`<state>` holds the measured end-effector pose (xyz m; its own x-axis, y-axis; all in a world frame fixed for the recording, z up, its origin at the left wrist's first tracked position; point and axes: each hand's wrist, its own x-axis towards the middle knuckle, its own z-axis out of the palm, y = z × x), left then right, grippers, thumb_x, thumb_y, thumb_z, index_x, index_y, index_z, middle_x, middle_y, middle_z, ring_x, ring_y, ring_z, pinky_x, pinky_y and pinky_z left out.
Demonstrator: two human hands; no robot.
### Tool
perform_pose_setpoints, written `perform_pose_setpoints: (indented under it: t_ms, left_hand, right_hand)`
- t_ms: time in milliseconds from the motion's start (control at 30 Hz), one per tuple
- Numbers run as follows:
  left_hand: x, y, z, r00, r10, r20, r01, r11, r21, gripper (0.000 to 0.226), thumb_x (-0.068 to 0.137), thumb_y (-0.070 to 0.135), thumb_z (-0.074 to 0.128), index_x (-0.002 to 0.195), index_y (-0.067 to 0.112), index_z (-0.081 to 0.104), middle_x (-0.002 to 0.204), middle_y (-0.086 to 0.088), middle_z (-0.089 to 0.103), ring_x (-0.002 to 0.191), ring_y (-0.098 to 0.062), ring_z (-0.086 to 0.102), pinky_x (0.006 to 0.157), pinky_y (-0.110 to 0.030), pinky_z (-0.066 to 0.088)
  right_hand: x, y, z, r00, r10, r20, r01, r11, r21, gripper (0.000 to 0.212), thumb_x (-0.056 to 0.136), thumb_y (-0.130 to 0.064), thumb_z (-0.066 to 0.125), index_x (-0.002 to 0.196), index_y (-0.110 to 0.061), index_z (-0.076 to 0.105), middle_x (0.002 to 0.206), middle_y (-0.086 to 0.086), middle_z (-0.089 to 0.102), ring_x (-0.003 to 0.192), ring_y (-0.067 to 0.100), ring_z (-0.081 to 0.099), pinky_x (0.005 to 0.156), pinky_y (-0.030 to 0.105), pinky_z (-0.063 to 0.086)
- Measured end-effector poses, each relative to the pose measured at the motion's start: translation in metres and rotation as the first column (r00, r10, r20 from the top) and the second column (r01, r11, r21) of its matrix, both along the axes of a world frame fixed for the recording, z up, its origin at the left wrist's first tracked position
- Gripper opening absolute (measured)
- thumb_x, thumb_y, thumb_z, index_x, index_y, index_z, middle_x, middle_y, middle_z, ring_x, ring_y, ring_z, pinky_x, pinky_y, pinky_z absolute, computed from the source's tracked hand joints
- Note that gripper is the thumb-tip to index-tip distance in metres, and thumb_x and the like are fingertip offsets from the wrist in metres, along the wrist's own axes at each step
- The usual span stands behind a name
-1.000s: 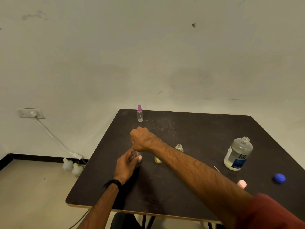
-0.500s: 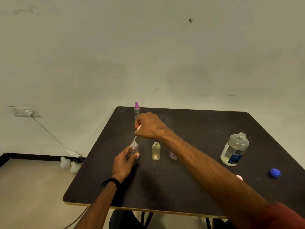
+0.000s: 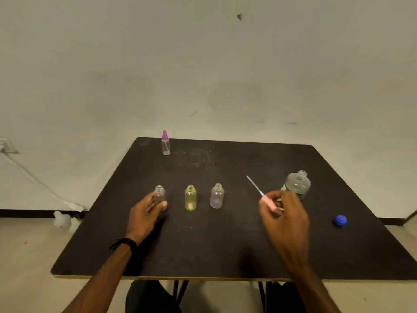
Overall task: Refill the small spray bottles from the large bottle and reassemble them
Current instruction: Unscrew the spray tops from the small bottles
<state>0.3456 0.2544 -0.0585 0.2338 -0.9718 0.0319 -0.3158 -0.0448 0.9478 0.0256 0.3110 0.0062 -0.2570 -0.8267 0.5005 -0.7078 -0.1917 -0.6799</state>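
Mid-desk, toward left edge | left hand loosely steadies light, tippy clear bottle by its body | right hand pinches pink sprayer at its collar, thin tube bendy

A dark square table with a pale edge along its near side carries everything. A yellowish open bottle stands upright near the middle. Just left of it stands a clear open bottle, and just right of it a purplish open bottle; the three form a row. Well beyond the yellowish bottle, near the far left corner, a capped spray bottle with a pink-purple head stands upright. Far right of the yellowish bottle stands a large clear bottle, its neck uncapped. A blue cap lies nearer the right edge.
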Motion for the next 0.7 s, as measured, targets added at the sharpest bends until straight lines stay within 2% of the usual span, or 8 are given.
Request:
perform_pose_setpoints:
  t_ms: [133, 200, 300, 467, 700]
  left_hand:
    - [-0.002, 0.001, -0.001, 0.999, -0.013, 0.038, 0.013, 1.000, -0.001, 0.057, 0.092, 0.016, 0.069, 0.144, 0.009, 0.048, 0.143, -0.010, 0.056, 0.129, -0.019, 0.054, 0.102, -0.024, 0.037]
    - [-0.001, 0.002, -0.001, 0.999, -0.015, 0.053, 0.015, 1.000, 0.004, 0.057, 0.092, 0.016, 0.069, 0.144, 0.010, 0.048, 0.142, -0.011, 0.057, 0.130, -0.022, 0.054, 0.104, -0.028, 0.039]
    - [0.001, 0.002, 0.001, 0.997, -0.026, 0.069, 0.025, 0.999, 0.021, 0.057, 0.092, 0.019, 0.069, 0.144, 0.012, 0.047, 0.142, -0.011, 0.057, 0.131, -0.024, 0.055, 0.107, -0.033, 0.040]
    - [0.000, 0.003, 0.003, 0.998, -0.012, 0.054, 0.010, 0.999, 0.039, 0.059, 0.091, 0.019, 0.069, 0.145, 0.011, 0.047, 0.143, -0.010, 0.057, 0.130, -0.022, 0.055, 0.109, -0.035, 0.040]
    - [-0.003, 0.004, 0.005, 0.997, 0.000, 0.076, -0.003, 0.999, 0.044, 0.059, 0.092, 0.017, 0.068, 0.146, 0.009, 0.045, 0.145, -0.011, 0.054, 0.133, -0.024, 0.053, 0.108, -0.032, 0.039]
  right_hand:
    - [-0.021, 0.030, -0.061, 0.996, -0.071, -0.056, 0.081, 0.975, 0.208, 0.026, 0.079, -0.011, 0.078, 0.101, -0.012, 0.064, 0.093, -0.005, 0.058, 0.084, 0.012, 0.058, 0.079, 0.026, 0.046]
    - [-0.023, 0.036, -0.079, 0.994, -0.071, -0.081, 0.091, 0.957, 0.276, 0.030, 0.079, -0.016, 0.078, 0.106, -0.015, 0.065, 0.098, -0.005, 0.061, 0.090, 0.010, 0.056, 0.084, 0.025, 0.045]
    - [-0.020, 0.034, -0.094, 0.993, -0.054, -0.105, 0.083, 0.950, 0.302, 0.031, 0.078, -0.022, 0.079, 0.106, -0.018, 0.066, 0.100, -0.003, 0.065, 0.090, 0.009, 0.057, 0.081, 0.023, 0.047]
    - [-0.020, 0.023, -0.107, 0.980, -0.081, -0.182, 0.128, 0.956, 0.265, 0.031, 0.077, -0.027, 0.080, 0.103, -0.019, 0.067, 0.096, -0.004, 0.066, 0.085, 0.009, 0.058, 0.075, 0.020, 0.048]
    - [-0.021, 0.017, -0.114, 0.986, -0.078, -0.145, 0.117, 0.951, 0.286, 0.033, 0.077, -0.024, 0.081, 0.106, -0.016, 0.066, 0.098, 0.000, 0.066, 0.086, 0.012, 0.059, 0.076, 0.022, 0.047]
